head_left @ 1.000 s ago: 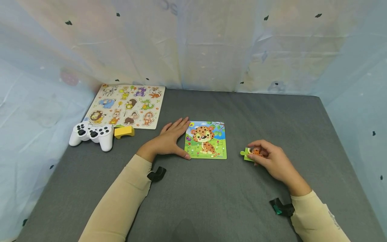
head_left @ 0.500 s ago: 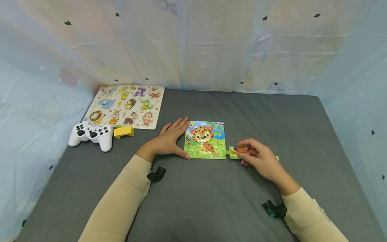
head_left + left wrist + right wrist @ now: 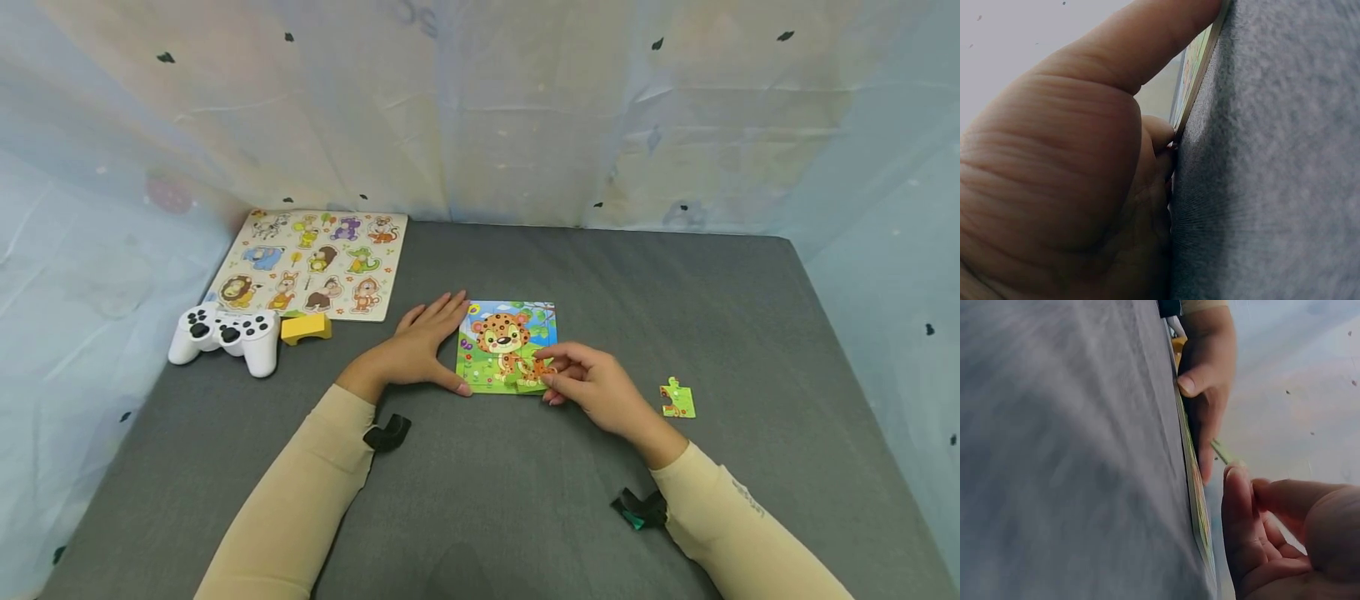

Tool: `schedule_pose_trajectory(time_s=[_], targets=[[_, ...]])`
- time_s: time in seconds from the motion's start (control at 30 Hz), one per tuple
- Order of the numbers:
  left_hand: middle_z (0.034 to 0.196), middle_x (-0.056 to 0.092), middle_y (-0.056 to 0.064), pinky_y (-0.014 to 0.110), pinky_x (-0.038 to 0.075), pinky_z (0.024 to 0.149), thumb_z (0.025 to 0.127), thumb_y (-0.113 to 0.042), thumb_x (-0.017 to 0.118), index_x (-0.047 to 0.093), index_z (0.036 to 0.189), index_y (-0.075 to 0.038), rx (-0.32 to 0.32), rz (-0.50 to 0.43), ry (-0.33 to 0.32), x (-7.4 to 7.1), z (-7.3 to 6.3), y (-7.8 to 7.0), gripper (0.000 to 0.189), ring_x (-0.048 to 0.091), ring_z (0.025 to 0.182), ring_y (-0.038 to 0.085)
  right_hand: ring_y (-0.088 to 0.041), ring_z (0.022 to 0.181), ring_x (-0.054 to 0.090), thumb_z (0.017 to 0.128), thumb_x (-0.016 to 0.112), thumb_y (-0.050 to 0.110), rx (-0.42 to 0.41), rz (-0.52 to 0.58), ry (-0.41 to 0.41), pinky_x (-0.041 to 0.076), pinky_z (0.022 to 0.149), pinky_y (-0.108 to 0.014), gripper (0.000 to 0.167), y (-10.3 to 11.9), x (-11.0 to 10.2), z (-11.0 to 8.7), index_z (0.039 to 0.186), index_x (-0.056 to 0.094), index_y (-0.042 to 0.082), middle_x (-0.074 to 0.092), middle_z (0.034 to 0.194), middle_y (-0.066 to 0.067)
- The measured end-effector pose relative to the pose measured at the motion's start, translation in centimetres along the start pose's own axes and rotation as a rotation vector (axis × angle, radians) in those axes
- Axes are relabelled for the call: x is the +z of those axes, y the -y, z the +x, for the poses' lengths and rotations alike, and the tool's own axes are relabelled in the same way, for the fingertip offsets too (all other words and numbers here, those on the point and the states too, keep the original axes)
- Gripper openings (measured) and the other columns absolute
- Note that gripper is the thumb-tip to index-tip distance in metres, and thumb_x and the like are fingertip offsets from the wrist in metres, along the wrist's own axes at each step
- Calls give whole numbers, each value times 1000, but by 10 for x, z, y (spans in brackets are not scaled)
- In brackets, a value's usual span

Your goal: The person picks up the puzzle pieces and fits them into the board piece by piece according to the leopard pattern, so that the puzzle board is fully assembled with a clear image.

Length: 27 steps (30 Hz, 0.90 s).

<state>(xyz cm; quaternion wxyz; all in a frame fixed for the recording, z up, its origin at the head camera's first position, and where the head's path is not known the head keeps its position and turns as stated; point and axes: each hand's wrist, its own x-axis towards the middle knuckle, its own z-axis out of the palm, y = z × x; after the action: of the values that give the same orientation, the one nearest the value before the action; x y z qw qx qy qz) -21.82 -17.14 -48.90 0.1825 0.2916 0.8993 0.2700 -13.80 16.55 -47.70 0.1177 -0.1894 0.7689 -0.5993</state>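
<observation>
A square jigsaw puzzle with a spotted leopard cub picture lies mid-table in the head view. My left hand lies flat along its left side, fingers spread and thumb at the lower left corner. Between thumb and fingers, my right hand pinches a green and orange puzzle piece over the lower right part of the puzzle. In the right wrist view that puzzle piece is seen edge-on, raised above the board. Another puzzle piece, mostly green, rests on the cloth to the right.
At the back left lies a white board with animal pictures. A white game controller and a yellow arched block stand by its front edge. Grey cloth covers the table, and pale sheeting hangs behind it.
My right hand has moved left with its puzzle piece, from the right of the puzzle to over its lower right part. The other piece has come into sight. My left hand stays put.
</observation>
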Motion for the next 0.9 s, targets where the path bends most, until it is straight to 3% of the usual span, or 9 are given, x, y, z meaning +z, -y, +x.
schedule_pose_trajectory(time_s=[0.33,0.5,0.67,0.73,0.83,0.9], targets=[[182,-5,-5,49,-11,127,74,-74,91,4,177,-18,-1,2,-15,1,1,-1,145,-11,164,13,-29,86,78,106,71,-1,81,39,-2,64,76,-38,40,3,25,19,144,65,-7,71,105,-18],[182,-4,-1,52,-10,127,75,-72,91,5,177,-16,10,-7,-12,0,-1,-4,145,-10,165,17,-25,82,77,107,71,6,81,-19,-28,64,74,-38,42,3,28,19,147,64,-5,74,109,-14],[182,-5,-2,50,-10,127,74,-74,90,5,177,-16,10,-4,-11,1,0,-1,145,-11,164,15,-17,79,70,106,75,12,-37,-293,-133,59,71,-39,34,7,27,13,137,73,1,72,112,-6],[182,-5,-3,49,-10,127,74,-77,89,5,177,-18,5,0,-14,2,1,1,146,-11,164,13,-19,94,70,105,76,14,-116,-438,-138,58,82,-42,31,9,27,11,134,75,3,72,119,-5],[182,-6,-5,49,-10,127,73,-79,88,4,177,-19,2,-2,-16,2,2,2,146,-12,163,12,-28,124,65,105,76,17,-236,-617,-38,51,105,-50,38,13,30,10,140,73,3,69,139,-10],[181,-6,-6,49,-10,127,73,-81,87,3,177,-20,-1,0,-15,2,2,2,146,-12,163,11,-33,144,53,106,76,20,-286,-713,68,42,117,-54,45,15,33,8,146,69,2,62,152,-13]])
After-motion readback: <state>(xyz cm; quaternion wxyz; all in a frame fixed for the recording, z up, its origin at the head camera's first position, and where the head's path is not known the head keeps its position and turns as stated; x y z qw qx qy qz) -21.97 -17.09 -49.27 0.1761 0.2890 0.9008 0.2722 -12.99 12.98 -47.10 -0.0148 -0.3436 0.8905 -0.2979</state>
